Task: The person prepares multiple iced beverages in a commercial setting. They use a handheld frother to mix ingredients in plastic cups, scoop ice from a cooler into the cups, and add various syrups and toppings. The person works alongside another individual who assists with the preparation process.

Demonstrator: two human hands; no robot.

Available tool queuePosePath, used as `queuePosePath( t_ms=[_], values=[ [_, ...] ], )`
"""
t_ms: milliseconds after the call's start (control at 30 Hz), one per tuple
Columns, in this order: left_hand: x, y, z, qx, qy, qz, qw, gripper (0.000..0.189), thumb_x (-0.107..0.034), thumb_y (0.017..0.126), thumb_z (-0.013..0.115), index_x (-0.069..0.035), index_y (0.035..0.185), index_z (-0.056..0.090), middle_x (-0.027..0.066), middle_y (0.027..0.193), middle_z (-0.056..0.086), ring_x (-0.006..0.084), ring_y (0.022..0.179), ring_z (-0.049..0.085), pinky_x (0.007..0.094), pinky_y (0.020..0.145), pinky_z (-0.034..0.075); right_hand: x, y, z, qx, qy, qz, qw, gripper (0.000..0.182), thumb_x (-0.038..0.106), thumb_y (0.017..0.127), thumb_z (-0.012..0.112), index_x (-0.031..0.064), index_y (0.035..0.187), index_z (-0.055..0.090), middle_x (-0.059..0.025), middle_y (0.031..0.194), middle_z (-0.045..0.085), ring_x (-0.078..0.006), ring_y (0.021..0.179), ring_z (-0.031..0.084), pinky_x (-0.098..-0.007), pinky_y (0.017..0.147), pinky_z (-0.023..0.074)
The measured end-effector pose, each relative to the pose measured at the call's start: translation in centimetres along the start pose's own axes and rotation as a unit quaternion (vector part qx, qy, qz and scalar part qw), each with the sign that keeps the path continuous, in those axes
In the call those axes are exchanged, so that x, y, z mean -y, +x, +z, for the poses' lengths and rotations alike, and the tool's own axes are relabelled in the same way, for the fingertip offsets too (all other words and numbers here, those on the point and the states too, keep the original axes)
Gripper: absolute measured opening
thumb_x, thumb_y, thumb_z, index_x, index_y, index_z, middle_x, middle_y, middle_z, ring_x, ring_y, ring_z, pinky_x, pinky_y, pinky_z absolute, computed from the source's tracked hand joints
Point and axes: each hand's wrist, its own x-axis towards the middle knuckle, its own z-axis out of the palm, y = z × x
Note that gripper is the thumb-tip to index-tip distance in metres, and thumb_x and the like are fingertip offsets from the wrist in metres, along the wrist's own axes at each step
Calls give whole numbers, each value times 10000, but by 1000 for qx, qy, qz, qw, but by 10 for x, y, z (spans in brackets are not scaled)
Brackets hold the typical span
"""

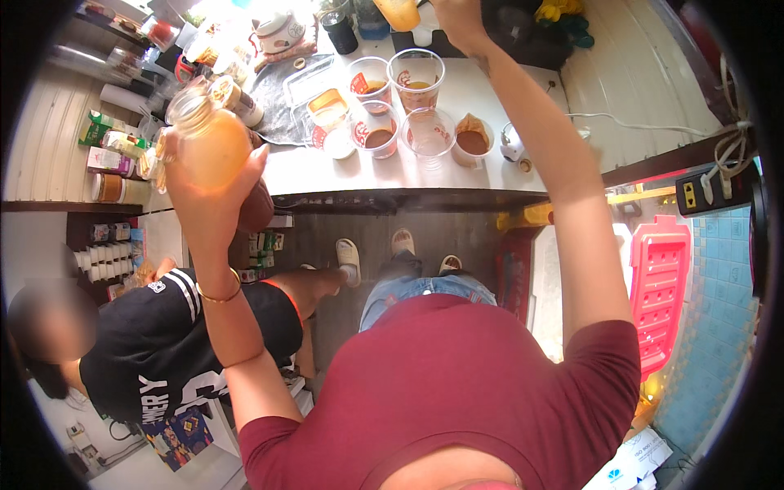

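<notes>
My left hand (202, 190) is raised at the left, wrapped around a clear jar (211, 144) of orange-amber liquid. My right hand (456, 21) reaches to the top edge, beside a container of orange liquid (399, 13); its grip is cut off by the frame. Between my arms, several clear plastic cups with red print stand on the white counter. The front middle cup (429, 136) looks empty, while the cup left of it (376, 135) and both rear cups hold brown liquid. A cup with brown contents (471, 139) stands at the right.
Jars and packets crowd the counter's left side, with a white teapot (278, 30) farther back. Another person in a black shirt (165, 331) is close on my left. A white cord (637, 119) crosses the right side, above a red crate lid (661, 297).
</notes>
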Motion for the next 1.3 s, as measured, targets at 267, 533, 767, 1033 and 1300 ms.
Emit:
queuePosePath(
  t_ms=[267, 533, 767, 1033, 1300],
  values=[
    [-58, 12, 56, 58, 133, 153, 978, 546, -146, 625, 766, -89, 1117, 535, 126, 856, 640, 256, 798, 643, 365, 708, 511, 106, -138, -52, -102, 132, 29, 986, 139, 119, 840, 671, 7, 903, 619, -81, 854, 677, -80, 671, 588, -212, 586, 483],
    [-96, 2, 95, 28, 274, 323, 905, 507, -171, 648, 744, -113, 1123, 578, 102, 953, 605, 303, 858, 597, 395, 759, 480, 136, -191, -98, -103, 169, 37, 980, 136, 112, 848, 671, 23, 917, 595, -108, 941, 682, -72, 773, 613, -192, 655, 491],
    [-119, -7, 107, 11, 318, 365, 875, 491, -155, 647, 737, -156, 1115, 589, 76, 960, 592, 283, 867, 580, 393, 756, 471, 134, -199, -120, -108, 164, 1, 981, 145, 89, 862, 650, 1, 951, 578, -105, 924, 674, -87, 786, 612, -196, 724, 484],
    [-129, -14, 109, 8, 314, 366, 876, 493, -166, 655, 739, -177, 1121, 581, 64, 962, 585, 286, 890, 573, 395, 760, 471, 132, -202, -131, -112, 157, 7, 981, 152, 103, 858, 659, 4, 946, 584, -84, 872, 671, -97, 774, 621, -210, 700, 502],
    [-132, -16, 108, 3, 324, 361, 874, 518, -188, 661, 741, -187, 1148, 567, 60, 974, 583, 286, 906, 572, 399, 768, 473, 135, -201, -130, -128, 186, 23, 974, 144, 112, 859, 662, 6, 920, 587, -88, 879, 678, -71, 783, 607, -184, 714, 474]
  ],
)
